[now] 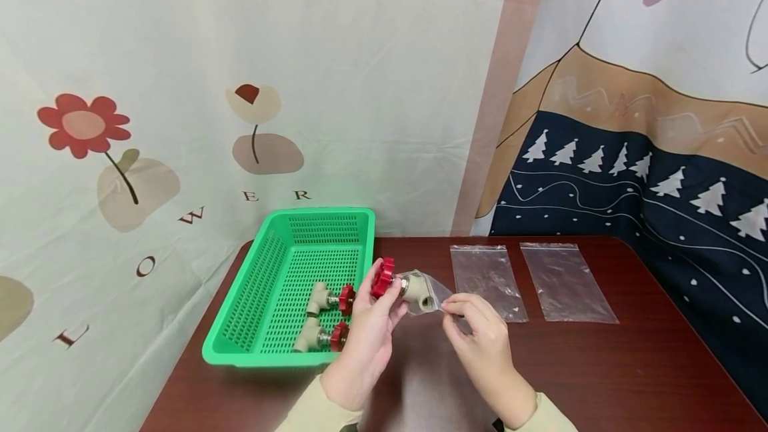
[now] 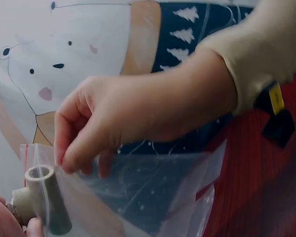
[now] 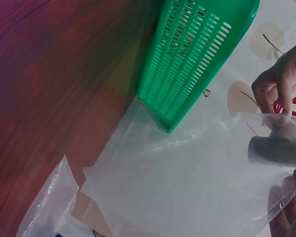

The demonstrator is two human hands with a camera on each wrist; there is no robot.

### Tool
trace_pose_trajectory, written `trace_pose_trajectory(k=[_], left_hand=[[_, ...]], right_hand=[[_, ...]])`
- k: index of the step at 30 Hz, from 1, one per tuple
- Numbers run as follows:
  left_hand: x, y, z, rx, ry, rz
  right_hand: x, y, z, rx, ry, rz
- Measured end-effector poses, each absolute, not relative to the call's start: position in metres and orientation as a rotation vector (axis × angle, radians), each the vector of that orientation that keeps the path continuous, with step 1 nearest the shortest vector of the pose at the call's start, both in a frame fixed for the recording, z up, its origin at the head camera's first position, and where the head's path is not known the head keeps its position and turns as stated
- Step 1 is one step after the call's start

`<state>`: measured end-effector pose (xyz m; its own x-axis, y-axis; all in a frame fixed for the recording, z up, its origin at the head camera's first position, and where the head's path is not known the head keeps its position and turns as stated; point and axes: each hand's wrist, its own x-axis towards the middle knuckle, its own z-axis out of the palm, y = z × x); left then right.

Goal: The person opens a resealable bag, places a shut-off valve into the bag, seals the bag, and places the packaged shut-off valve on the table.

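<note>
A beige valve fitting with a red handwheel is in the left hand, whose fingers and thumb grip it by the handwheel. Its tee-shaped end lies within the mouth of a clear plastic bag. Thumb and fingers of the right hand pinch the bag's edge, beside the fitting. In the left wrist view the right hand is above the bag, close to the fitting's open end. The right wrist view shows the fitting behind the clear film.
A green basket at the left of the dark red table holds two similar valves. Two flat clear bags lie side by side at the right, one nearer and one farther right. A printed cloth hangs behind.
</note>
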<state>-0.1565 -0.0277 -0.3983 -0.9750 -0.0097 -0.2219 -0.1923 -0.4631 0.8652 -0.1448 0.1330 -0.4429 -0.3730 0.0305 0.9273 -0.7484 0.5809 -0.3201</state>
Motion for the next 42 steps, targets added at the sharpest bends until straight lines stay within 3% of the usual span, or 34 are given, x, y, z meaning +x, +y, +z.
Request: trace_pose_trajectory(k=[22,42], left_hand=[[-0.157,-0.036,-0.402,-0.003,1.498,2.466],[-0.159,-0.04,-0.404,-0.031,1.843,2.499]], right_hand=[[-0.142,0.138,-0.437,0.489,-1.84,1.011],[-0.142,0.143,-0.443,0.506,-1.86,1.052]])
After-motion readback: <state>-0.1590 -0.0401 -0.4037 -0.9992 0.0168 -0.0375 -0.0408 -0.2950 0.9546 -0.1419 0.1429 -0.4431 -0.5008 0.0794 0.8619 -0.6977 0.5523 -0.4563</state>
